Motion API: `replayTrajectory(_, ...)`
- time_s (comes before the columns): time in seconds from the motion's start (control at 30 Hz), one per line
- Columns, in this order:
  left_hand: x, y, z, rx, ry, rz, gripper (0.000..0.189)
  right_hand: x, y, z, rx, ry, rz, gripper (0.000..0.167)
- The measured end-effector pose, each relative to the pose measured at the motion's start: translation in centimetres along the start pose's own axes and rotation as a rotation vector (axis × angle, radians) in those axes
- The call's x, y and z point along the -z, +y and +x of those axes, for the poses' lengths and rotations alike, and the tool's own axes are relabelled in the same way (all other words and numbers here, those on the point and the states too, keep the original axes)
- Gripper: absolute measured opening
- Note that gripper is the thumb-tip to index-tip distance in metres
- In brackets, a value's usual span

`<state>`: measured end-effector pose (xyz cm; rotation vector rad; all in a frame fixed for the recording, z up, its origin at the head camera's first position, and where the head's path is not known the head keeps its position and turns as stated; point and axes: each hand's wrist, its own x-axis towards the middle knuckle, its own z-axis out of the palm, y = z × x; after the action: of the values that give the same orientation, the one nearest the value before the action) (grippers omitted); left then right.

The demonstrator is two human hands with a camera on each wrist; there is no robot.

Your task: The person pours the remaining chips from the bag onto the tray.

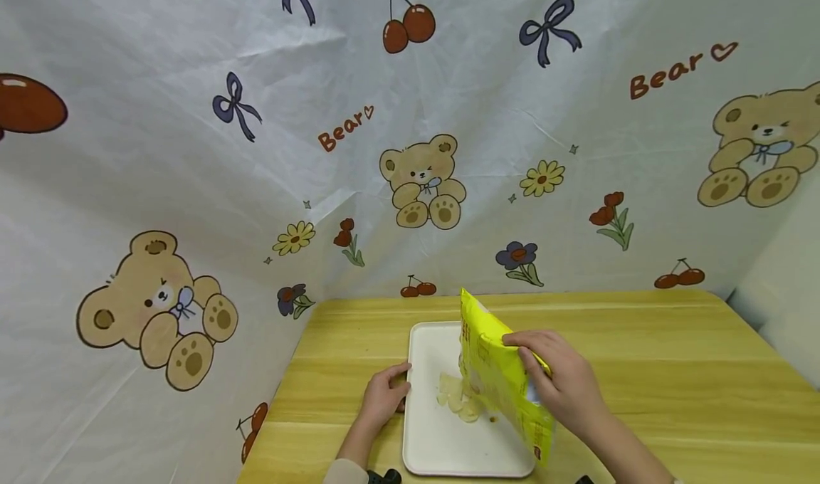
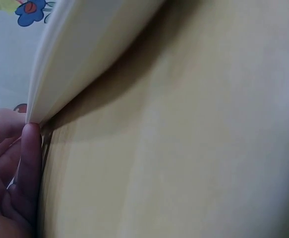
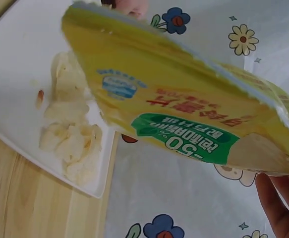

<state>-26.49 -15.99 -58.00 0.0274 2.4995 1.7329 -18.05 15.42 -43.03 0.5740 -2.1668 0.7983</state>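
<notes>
A white rectangular tray [image 1: 432, 448] bears a small pile of pale potato chips [image 1: 456, 396]. My left hand [image 1: 381, 398] pinches the tray's left rim, which shows between finger and thumb in the left wrist view. Above the tray's right half, my right hand [image 1: 566, 377] grips a yellow potato chip bag [image 1: 502, 370] by its upper right side. The bag is tilted over the chips and hides part of the tray. In the right wrist view its printed face [image 3: 134, 64] shows a green patch, and chips [image 3: 75, 148] lie below its mouth.
The tray stands on a light wood-grain table [image 1: 673, 384]. Behind and left of it hangs a white cloth [image 1: 480, 100] printed with bears, flowers and cherries. A small dark reddish bit [image 1: 492, 419] lies on the tray beside the chips.
</notes>
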Motion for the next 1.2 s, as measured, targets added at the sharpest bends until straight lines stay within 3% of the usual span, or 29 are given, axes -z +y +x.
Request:
replayTrajectory(0.47,0.0,-0.4,-0.1,-0.009,-0.004,0.006,0.041,0.1,0.0,-0.3,0.015,0.021,0.045,0.035)
replayTrajectory(0.9,0.1,-0.5,0.1,-0.024,-0.011,0.005,0.042,1.1,1.4,-0.9,-0.013,0.069,0.091,0.038)
replayTrajectory(1.2,0.2,-0.5,0.1,-0.036,-0.011,0.008,0.042,1.8,2.8,-1.2,0.079,0.176,0.005,0.022)
